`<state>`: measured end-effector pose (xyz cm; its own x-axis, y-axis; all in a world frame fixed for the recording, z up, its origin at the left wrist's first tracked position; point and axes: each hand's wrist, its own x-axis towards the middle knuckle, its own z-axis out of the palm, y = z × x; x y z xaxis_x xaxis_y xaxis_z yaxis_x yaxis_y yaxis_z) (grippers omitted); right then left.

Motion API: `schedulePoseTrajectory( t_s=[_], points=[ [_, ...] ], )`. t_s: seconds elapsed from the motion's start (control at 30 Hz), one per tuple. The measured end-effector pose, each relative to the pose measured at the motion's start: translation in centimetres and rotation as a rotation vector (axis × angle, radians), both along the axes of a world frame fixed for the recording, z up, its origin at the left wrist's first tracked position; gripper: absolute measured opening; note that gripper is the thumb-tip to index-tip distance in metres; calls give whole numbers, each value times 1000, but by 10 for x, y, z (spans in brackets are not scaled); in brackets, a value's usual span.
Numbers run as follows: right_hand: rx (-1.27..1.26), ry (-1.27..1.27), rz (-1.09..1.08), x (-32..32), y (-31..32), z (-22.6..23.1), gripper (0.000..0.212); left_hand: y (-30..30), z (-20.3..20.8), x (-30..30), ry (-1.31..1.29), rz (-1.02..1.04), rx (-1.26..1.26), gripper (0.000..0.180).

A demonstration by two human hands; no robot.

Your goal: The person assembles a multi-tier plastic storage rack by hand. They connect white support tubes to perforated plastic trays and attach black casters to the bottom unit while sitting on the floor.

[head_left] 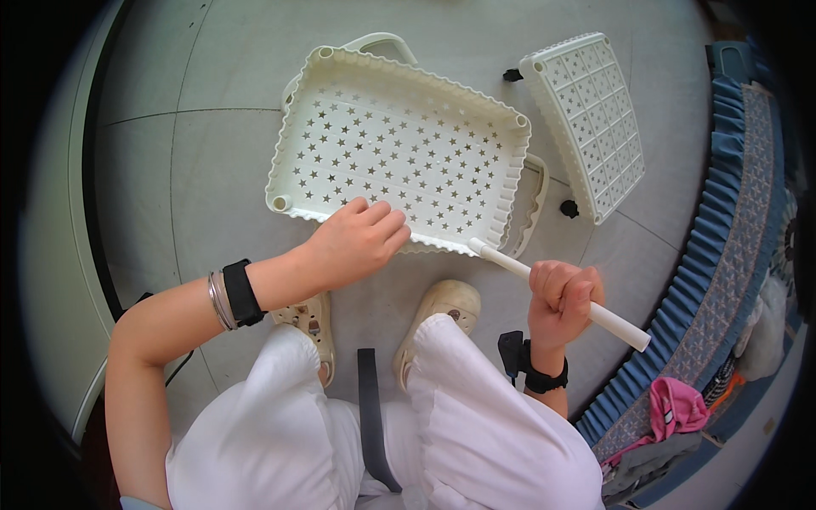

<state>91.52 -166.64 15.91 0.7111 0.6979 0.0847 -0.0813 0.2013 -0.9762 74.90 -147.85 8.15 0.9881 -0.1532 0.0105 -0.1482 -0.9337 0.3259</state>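
The right hand (563, 293) is wrapped around a slanting white tube (620, 325), whose far end, ahead and to the left of that hand, meets the near right corner of the white basket (425, 95); whether it is seated there cannot be told. The left hand (357, 242) has its fingers curled over the basket's near rim, but with the thumb hidden I cannot tell how firmly it grips. A hard push at that slant could make the tube's end skid off the corner or strain the plastic, and a loose left hand could let the basket swing away. The tube's back end, beyond the right hand, lies near the blue ruffled cloth (654, 314) and could snag it. Ahead of the right hand, the wheeled tray (586, 127), apparently tipped on its side, might topple if the basket knocked it.
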Motion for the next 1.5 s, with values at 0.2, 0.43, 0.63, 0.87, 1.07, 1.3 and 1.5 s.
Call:
schedulePoseTrajectory(
  t_s=[0.2,0.43,0.63,0.87,1.07,1.3,1.5],
  points=[
    [-31,-73,49,-6,1,-9,37,3,0,-1,6,-11,-28,20],
    [10,-8,-98,-16,1,-18,33,7,-3,3,15,-32,-25,19],
    [-591,-626,214,6,-6,-16,13,5,-8,6,-27,22,-87,21],
    [-646,-558,501,6,-23,-32,27,1,-6,-14,-45,47,-45,17],
    [-562,-430,288,2,-27,-52,21,1,0,-7,31,51,-90,23],
    [-618,-488,95,-3,-35,-60,24,-7,-1,-1,47,51,-117,22],
    [-606,-549,163,7,-38,-68,46,-5,-10,-4,139,65,-133,28]
  ],
)
